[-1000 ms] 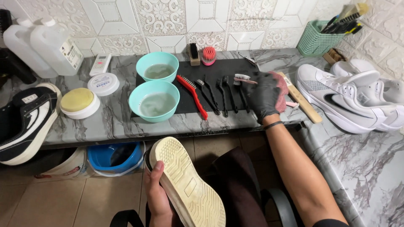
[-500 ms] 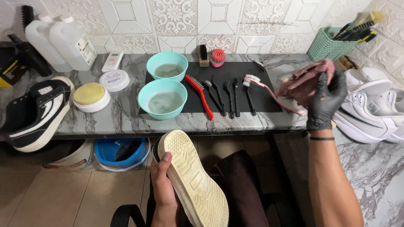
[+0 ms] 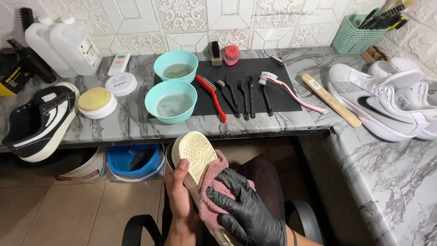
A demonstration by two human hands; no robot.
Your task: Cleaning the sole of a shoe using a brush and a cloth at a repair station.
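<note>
Grey-veined marble surface point(image 3: 123, 130), L-shaped, running along a wall of white embossed tiles point(image 3: 182, 18) and turning toward the viewer at right; beige floor tiles point(image 3: 54, 214) below.

Held item: one sneaker with a cream rubber sole point(image 3: 195, 155), sole side up, below the surface's front edge. Long axis runs from upper left to lower right; the rounded end that shows points up toward the surface, the other end is hidden under the hands.

Left hand point(image 3: 180, 200): bare, fingers wrapped round the sneaker's left edge, thumb on the sole rim. Right hand point(image 3: 248, 212): in a black glove, fingers spread and pressing one pink cloth point(image 3: 210, 191) flat onto the sole.

On the surface, left to right:
- two white plastic jugs point(image 3: 63, 43);
- one black sneaker with white stripes point(image 3: 38, 120), overhanging the front edge;
- one white remote control point(image 3: 119, 64);
- one round white lidded tin point(image 3: 121, 84);
- one round tub with a yellow top point(image 3: 96, 102);
- two turquoise bowls of cloudy water point(image 3: 171, 101), one behind the other;
- one black rectangular mat point(image 3: 277, 98), carrying one red-handled brush point(image 3: 211, 98), four slim black brushes point(image 3: 241, 95) and one pink-handled toothbrush point(image 3: 291, 93);
- two small brushes point(image 3: 225, 53) behind the mat, one dark, one red;
- one wooden-handled brush point(image 3: 331, 100);
- one green mesh basket point(image 3: 355, 38) holding tools;
- two white sneakers point(image 3: 387, 105), lying together.

Under the surface: one blue bucket point(image 3: 134, 161) beside one white bucket point(image 3: 84, 171).
</note>
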